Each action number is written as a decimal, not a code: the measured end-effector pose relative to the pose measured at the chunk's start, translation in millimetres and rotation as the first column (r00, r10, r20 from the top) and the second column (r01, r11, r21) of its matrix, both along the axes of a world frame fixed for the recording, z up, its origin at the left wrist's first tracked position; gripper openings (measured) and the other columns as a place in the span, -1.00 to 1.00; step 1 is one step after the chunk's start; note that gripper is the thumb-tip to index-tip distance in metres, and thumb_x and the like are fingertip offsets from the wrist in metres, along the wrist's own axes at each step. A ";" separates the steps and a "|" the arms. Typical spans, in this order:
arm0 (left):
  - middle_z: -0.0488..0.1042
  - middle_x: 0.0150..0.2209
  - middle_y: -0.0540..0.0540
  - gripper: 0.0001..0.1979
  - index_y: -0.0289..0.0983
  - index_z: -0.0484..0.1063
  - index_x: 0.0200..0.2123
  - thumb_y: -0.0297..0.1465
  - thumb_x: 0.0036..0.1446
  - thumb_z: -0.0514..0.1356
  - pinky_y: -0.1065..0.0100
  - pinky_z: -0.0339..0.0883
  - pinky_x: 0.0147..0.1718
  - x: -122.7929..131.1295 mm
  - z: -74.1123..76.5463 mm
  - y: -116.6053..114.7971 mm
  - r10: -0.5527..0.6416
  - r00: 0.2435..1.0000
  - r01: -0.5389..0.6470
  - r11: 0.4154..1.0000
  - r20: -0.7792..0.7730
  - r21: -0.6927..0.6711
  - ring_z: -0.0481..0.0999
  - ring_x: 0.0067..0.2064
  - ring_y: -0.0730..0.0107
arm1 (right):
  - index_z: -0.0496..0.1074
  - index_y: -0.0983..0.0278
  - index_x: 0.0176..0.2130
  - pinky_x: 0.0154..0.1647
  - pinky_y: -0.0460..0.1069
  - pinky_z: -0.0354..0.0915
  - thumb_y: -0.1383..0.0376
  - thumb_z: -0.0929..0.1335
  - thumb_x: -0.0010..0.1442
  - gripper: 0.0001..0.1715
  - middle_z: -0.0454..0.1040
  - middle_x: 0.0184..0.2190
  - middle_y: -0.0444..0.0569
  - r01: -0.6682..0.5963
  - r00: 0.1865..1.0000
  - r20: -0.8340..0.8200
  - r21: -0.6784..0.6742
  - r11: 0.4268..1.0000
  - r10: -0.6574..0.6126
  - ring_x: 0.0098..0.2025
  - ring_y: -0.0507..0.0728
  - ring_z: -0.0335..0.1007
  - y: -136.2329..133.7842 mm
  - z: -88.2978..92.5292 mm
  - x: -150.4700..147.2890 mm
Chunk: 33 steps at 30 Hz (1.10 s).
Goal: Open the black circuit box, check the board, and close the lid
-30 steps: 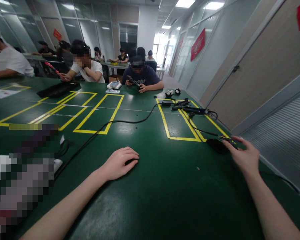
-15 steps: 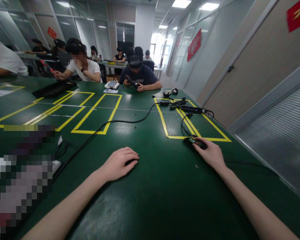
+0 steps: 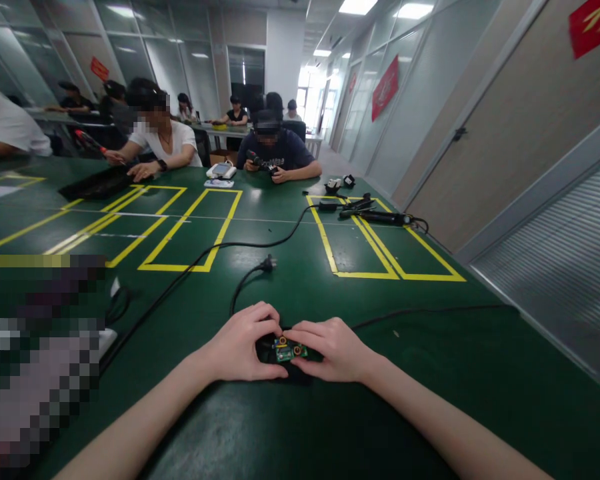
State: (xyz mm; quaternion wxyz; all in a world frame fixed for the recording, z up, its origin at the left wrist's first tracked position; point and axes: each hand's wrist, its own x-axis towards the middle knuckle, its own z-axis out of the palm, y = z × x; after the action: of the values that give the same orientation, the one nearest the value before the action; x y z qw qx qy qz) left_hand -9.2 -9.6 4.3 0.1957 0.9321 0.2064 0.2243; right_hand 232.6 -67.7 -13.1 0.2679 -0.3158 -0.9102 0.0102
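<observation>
A small green circuit board (image 3: pixel 286 354) with copper coils sits in a dark casing, low in the middle of the view. My left hand (image 3: pixel 247 343) grips its left side, fingers and thumb curved round it. From the right, my right hand (image 3: pixel 333 350) holds the other side between fingers and thumb. A short black cable with a plug (image 3: pixel 267 265) lies just beyond my left hand. Another thin black cable (image 3: pixel 430 311) runs off to the right from the board.
On the green table (image 3: pixel 380 413), a long black cable (image 3: pixel 180 274) crosses at left. Tools (image 3: pixel 383 218) lie beyond the yellow tape at right. A person (image 3: pixel 277 153) sits opposite; another person (image 3: pixel 175 143) reaches over a black tray (image 3: pixel 93 183).
My right hand has brought the board and its cables from the right to the middle. My left hand has closed on the board. The person at the tray has lowered a hand.
</observation>
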 end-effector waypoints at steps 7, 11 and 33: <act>0.53 0.04 -0.18 -0.60 -0.23 0.59 -0.08 -0.22 0.02 0.48 0.06 0.38 0.15 1.8 2.0 -0.4 0.029 0.995 -0.024 0.999 -0.100 0.047 0.52 0.07 0.06 | 0.42 0.35 0.13 -0.32 0.00 0.40 0.16 0.27 0.45 -0.60 0.60 -0.14 0.09 0.036 0.997 0.057 0.118 0.992 -0.043 -0.23 0.13 0.54 0.4 1.6 -0.9; 0.42 0.29 -0.26 -0.32 -0.25 0.43 0.23 -0.15 0.08 0.42 -0.10 0.18 0.35 1.7 -0.7 2.0 0.029 0.985 -0.022 0.999 -0.172 0.044 0.35 0.34 -0.07 | 0.45 0.34 0.10 -0.17 0.07 0.42 0.18 0.31 0.41 -0.62 0.58 -0.07 0.15 0.054 0.996 0.063 0.102 0.993 -0.061 -0.13 0.19 0.49 1.6 4.3 -3.1; 0.32 0.38 -0.22 -0.36 -0.19 0.19 0.43 -0.19 0.36 0.21 0.03 0.33 0.33 -5.9 -7.3 4.8 0.017 0.997 -0.021 0.999 -0.070 -0.050 0.36 0.38 0.11 | 0.43 0.28 -0.21 -0.35 0.04 0.19 0.40 0.28 0.26 -0.86 0.47 -0.42 -0.04 0.103 0.993 0.046 0.056 0.993 -0.105 -0.36 0.13 0.32 6.4 9.4 11.7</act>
State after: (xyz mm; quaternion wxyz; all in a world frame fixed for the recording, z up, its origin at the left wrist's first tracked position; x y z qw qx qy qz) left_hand -15.1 -4.8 -3.0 0.2098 0.9321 0.2277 0.1881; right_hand 244.3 -61.3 -3.6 0.2540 -0.3556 -0.8988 -0.0362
